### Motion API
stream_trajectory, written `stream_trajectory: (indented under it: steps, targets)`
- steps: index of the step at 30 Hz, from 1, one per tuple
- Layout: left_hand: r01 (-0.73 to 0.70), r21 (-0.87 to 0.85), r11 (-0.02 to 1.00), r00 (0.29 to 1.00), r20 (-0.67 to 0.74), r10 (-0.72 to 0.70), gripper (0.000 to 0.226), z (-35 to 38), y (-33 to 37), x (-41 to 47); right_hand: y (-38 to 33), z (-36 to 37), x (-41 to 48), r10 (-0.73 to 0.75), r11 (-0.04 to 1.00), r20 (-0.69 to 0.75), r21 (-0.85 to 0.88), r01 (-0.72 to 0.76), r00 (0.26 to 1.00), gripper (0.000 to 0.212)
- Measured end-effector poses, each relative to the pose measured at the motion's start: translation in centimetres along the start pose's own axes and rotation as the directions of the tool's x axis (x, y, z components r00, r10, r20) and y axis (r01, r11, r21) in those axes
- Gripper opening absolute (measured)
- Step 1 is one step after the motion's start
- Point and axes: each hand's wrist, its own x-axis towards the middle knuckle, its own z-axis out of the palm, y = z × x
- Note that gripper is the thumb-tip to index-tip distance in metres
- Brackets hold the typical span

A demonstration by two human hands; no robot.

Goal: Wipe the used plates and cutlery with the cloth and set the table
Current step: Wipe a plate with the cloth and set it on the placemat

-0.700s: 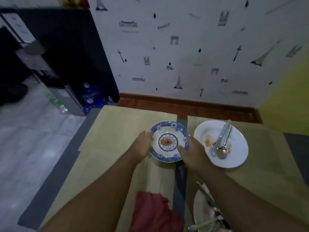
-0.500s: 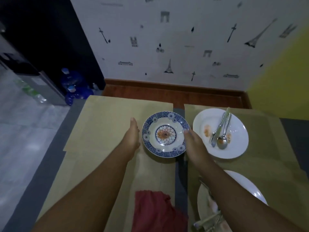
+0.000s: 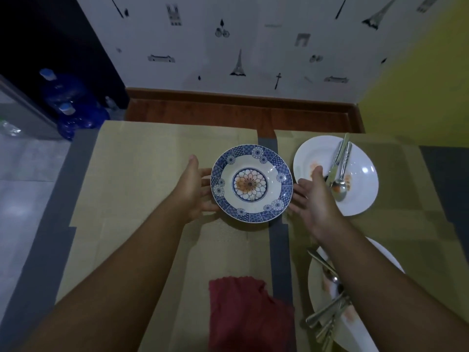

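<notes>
Head view: round blue-patterned plate (image 3: pixel 250 182) on woven tan placemat (image 3: pixel 139 161), grey desk (image 3: pixel 50 199) beneath. Flanked by left hand (image 3: pixel 195 189) and right hand (image 3: pixel 314 199), both released, fingers straight. Glossy stained white plate (image 3: pixel 360 199) with spoon (image 3: pixel 338 189) just right. Crumpled red cloth (image 3: pixel 243 313) nearer.

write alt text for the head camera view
The left hand and right hand, both open, flank a blue-patterned plate on a tan placemat. To its right a stained white plate holds a spoon and other cutlery; a red cloth lies nearer the person, beside a second white plate.
</notes>
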Motion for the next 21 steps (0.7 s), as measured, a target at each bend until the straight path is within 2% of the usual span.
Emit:
stream_trajectory:
  steps: [12,16,21]
  targets:
    - [-0.062,0.084,0.994,0.998,-0.019,0.064,0.057,0.7,-0.4,-1.2,-0.2,-0.2,-0.3,0.02,0.993,0.048,0.115,-0.025,0.999,0.09]
    - [-0.094,0.093,0.991,0.995,-0.028,0.097,0.051,0.1,-0.4,-2.8,-1.4,-0.3,-2.1,-0.024,0.997,0.061,0.078,0.019,0.998,0.085]
    - [-0.111,0.029,0.993,0.993,0.038,0.11,0.041,-1.9,-1.9,-6.7,-1.8,-1.1,-4.9,-0.035,0.999,0.16,0.041,0.029,0.986,0.082]
